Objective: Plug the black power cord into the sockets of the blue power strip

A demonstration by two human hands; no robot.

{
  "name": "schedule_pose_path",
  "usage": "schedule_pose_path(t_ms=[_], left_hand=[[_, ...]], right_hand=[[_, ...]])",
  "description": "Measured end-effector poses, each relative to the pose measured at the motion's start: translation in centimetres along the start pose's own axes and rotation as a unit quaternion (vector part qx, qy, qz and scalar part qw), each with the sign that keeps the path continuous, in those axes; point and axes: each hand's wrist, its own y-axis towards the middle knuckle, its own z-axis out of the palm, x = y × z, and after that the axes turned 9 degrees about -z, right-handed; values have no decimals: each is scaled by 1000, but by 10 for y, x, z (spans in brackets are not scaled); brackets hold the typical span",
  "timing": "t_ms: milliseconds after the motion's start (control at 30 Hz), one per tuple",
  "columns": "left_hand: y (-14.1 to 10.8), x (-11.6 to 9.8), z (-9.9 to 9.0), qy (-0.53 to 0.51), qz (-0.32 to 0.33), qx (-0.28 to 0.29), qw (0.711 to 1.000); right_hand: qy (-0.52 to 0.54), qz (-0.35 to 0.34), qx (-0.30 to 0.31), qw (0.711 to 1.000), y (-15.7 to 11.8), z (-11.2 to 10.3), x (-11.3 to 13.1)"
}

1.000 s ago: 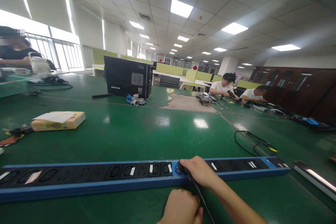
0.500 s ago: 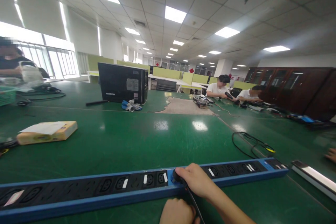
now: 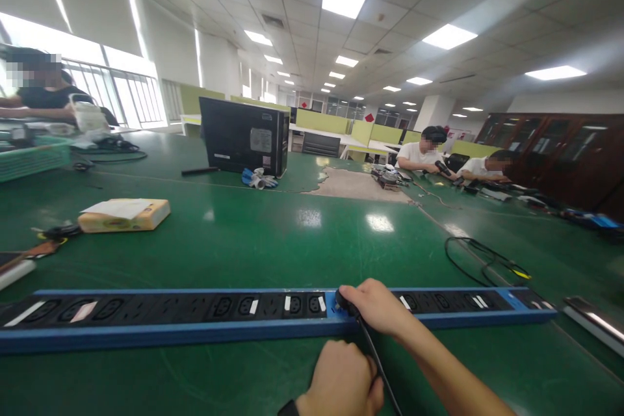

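Observation:
A long blue power strip (image 3: 170,333) with black sockets and small white labels lies across the near part of the green table. At a blue section near its middle, a black plug (image 3: 341,301) sits against the strip's face. My right hand (image 3: 377,307) is closed on this plug, thumb on top. From the plug a black cable (image 3: 374,354) runs down toward me. My left hand (image 3: 344,377) is curled into a fist below the strip, its fingers close beside the cable. What lies inside that fist is hidden. A dark band (image 3: 287,408) circles the left wrist.
Beyond the strip lie a tissue pack (image 3: 124,214), a coiled black cable (image 3: 480,260), gloves (image 3: 259,179) and a black computer case (image 3: 244,136). A green basket (image 3: 34,161) stands at left. People (image 3: 422,155) sit at the far right and left of the table.
The view has turned slightly left and down, so the strip looks more level. My right hand stays on the plug at the same part of the strip; the left stays beside the cable.

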Motion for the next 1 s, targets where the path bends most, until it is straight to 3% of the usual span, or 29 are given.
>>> schedule_pose_path(t_ms=[167,367,600,800,1000], left_hand=[[1,0,2,-1,-6,-5,1000],[9,0,1,26,1,30,999],[13,3,0,19,5,49,999],[18,1,7,5,-17,52,998],[35,3,29,-24,-85,48,995]], right_hand=[[-94,21,-13,995,3,-2,16],[-184,29,-48,981,0,12,34],[-216,20,-44,975,-4,15,35],[-193,0,-67,979,0,14,28],[-43,-29,-132,990,-18,-23,51]])
